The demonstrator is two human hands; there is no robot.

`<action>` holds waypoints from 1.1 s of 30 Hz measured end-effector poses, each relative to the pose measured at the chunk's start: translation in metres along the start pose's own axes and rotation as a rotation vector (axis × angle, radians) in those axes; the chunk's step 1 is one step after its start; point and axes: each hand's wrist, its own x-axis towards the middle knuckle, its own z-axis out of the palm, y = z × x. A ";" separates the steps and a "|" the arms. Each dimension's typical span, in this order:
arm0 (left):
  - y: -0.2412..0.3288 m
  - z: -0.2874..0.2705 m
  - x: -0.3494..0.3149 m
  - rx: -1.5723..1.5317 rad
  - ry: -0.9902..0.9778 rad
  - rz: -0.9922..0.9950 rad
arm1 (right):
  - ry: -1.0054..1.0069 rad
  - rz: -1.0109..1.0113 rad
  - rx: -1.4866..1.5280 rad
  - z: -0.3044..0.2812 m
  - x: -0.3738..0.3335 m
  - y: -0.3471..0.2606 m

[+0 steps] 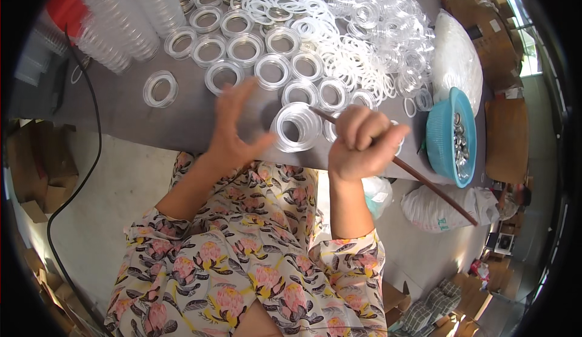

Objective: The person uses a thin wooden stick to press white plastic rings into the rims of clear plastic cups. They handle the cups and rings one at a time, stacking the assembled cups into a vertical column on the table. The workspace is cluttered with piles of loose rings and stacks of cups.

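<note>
My right hand [364, 144] is closed around a thin brown stick [433, 189]. One end of the stick points at the upper right rim of a stack of clear plastic rings [309, 120]; whether it touches is unclear. The other end reaches down to the right, past the table edge. To the left of that stack, my left hand [229, 135] is slightly blurred, thumb and fingers spread, with nothing in it. Beyond both hands stand several more clear ring stacks [244, 38], and one apart [173, 88] lies farther left.
Loose white rings [339, 64] lie heaped behind the stacks, beside a pile of clear plastic parts [388, 18]. Tall columns of nested clear pieces [115, 15] stand at the back left. A blue basket [434, 134] of small metallic parts sits right. A black cable [91, 182] hangs left.
</note>
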 end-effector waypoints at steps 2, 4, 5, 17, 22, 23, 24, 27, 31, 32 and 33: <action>-0.019 -0.010 0.003 0.376 0.068 -0.097 | 0.012 0.011 0.010 0.000 0.001 -0.006; -0.038 -0.023 0.000 0.519 -0.014 -0.055 | 0.020 0.012 -0.010 0.006 0.003 -0.012; -0.042 -0.026 0.001 0.591 -0.051 -0.033 | 0.025 0.003 -0.014 0.006 0.003 -0.013; 0.047 -0.013 0.032 0.099 -0.513 0.341 | 0.038 -0.024 0.135 -0.014 0.011 -0.041; 0.049 -0.004 0.032 -0.150 -0.262 0.181 | 0.012 0.249 0.255 -0.007 0.010 -0.043; 0.048 0.002 0.028 -0.239 -0.177 0.073 | 0.015 0.324 0.276 -0.005 0.009 -0.041; 0.045 0.008 0.025 -0.354 -0.231 -0.016 | 0.014 0.380 0.271 -0.003 0.008 -0.038; 0.036 0.020 0.016 -0.584 -0.323 -0.180 | 0.010 0.482 0.269 0.006 0.003 -0.028; 0.031 0.025 0.012 -0.542 -0.267 -0.089 | 0.005 0.411 0.268 0.013 0.003 -0.013; 0.029 0.026 0.012 -0.520 -0.256 -0.059 | 0.011 0.395 0.248 0.015 0.005 -0.008; 0.029 0.025 0.010 -0.515 -0.267 -0.104 | 0.016 0.378 0.228 0.016 0.008 -0.004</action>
